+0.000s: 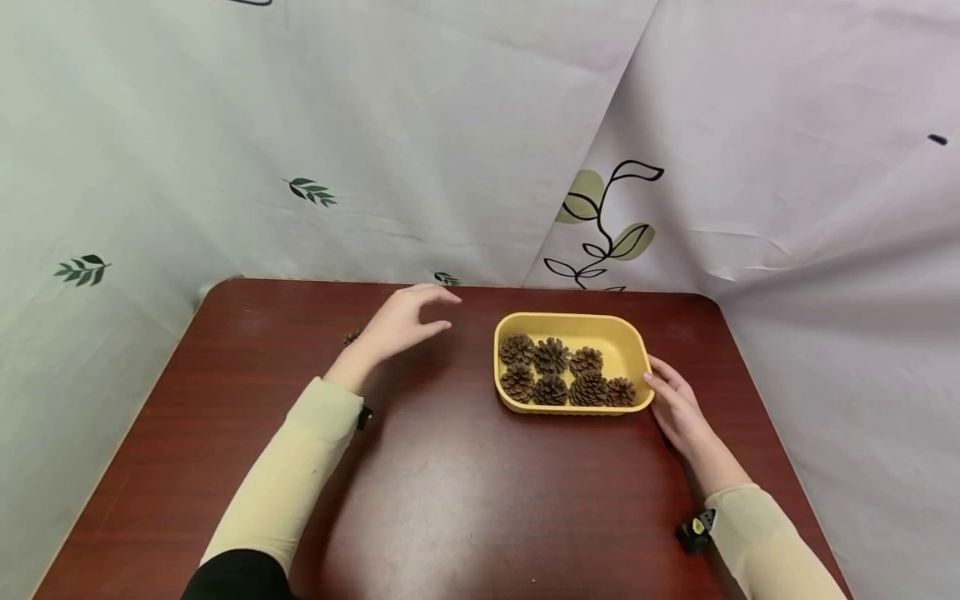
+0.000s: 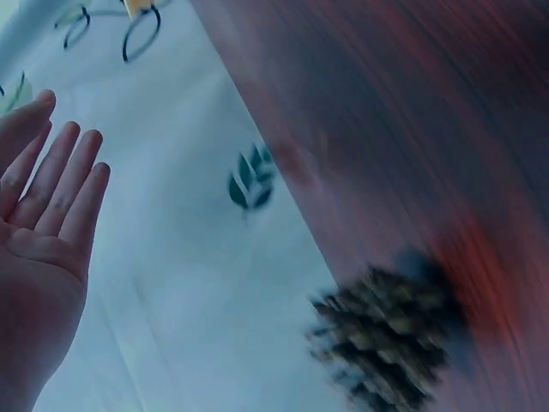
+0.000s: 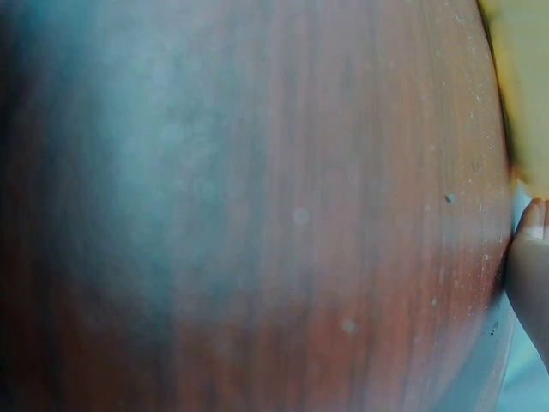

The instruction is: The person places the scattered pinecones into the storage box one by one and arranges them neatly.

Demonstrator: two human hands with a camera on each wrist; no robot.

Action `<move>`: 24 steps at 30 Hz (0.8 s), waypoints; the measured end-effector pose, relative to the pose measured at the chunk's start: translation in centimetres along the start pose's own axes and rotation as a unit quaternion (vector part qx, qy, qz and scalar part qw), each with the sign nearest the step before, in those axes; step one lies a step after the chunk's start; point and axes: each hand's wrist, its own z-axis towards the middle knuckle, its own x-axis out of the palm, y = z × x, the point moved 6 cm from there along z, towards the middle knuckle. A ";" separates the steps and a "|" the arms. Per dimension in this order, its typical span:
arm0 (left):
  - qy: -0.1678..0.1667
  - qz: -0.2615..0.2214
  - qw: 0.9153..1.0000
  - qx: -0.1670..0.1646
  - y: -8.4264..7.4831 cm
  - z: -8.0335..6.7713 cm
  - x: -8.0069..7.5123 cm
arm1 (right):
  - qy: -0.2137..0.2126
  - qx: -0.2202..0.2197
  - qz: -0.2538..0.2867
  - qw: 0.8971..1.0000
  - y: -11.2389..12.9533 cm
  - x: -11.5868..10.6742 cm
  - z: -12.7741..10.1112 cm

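Observation:
A yellow rectangular tray (image 1: 622, 337) stands right of centre on the table, with several brown pine cones (image 1: 551, 356) lying in it. My right hand (image 1: 678, 410) grips the tray's right end, thumb at the rim and fingers along the outer wall. In the right wrist view only part of the thumb (image 3: 532, 275) shows beside the tray's yellow side. Left of the tray, my left hand (image 1: 408, 321) is held over the table with fingers spread from the thumb and nothing between them. One more pine cone (image 2: 386, 339) lies on the table by the left wrist, mostly hidden in the head view.
The dark red wooden table (image 1: 450, 500) has its back edge close to a pale cloth (image 1: 420, 150) with leaf prints. More cloth hangs along the left and right sides. A small black device (image 1: 696, 532) sits on the right wrist.

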 end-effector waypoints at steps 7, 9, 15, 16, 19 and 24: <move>-0.033 -0.015 0.999 -0.033 3.1 -2.9 -2.7 | 0.001 -0.004 0.002 1.000 0.0 0.2 -0.1; -0.038 -0.011 0.998 -0.045 3.8 -3.7 -3.2 | 0.000 -0.006 0.004 1.000 0.0 0.3 -0.1; -0.041 0.002 0.996 -0.078 6.1 -5.8 -4.4 | 0.004 -0.013 0.006 1.000 0.2 0.3 -0.1; -0.041 0.003 0.996 -0.082 6.4 -6.1 -4.5 | 0.003 -0.013 0.006 1.000 0.2 0.3 -0.1; -0.042 0.006 0.995 -0.090 7.2 -6.9 -4.9 | 0.003 -0.014 0.006 1.000 0.2 0.3 -0.1; -0.047 0.017 0.994 -0.097 8.3 -8.1 -5.3 | 0.001 -0.010 0.006 1.000 0.2 0.2 -0.1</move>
